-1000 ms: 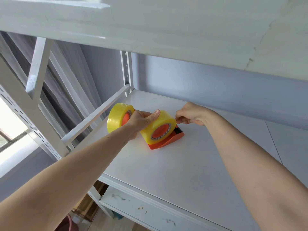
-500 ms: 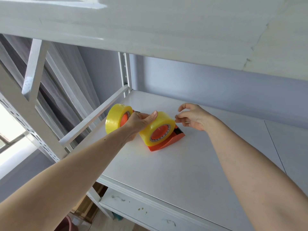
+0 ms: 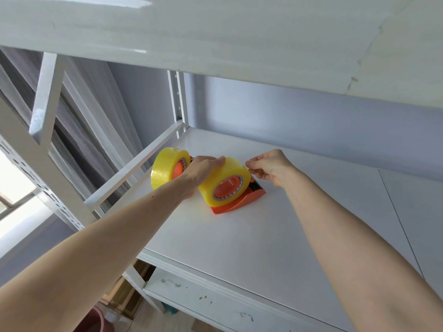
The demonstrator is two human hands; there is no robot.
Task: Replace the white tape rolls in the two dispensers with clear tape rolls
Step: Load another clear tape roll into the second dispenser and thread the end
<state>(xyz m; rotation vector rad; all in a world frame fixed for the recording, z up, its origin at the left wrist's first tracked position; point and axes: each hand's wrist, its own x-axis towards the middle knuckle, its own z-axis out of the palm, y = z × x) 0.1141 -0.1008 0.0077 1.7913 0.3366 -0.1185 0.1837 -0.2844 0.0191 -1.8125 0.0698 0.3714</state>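
Tape dispensers (image 3: 237,202) on white shelf (image 3: 263,236)

Bare shelf (image 3: 275,236) lies open; side rail (image 3: 134,168) and, seemingly, upper shelf (image 3: 215,44) crowd in.

White metal shelf (image 3: 239,238), seam at 3 o'clock. Two orange dispensers on it: near dispenser (image 3: 239,204) at centre, far dispenser (image 3: 178,169) at 10 o'clock, both holding yellowish rolls.

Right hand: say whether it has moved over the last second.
Yes. The right hand let go, lifted slightly from the near roll, then came back to its top right edge; the dispenser stayed put.
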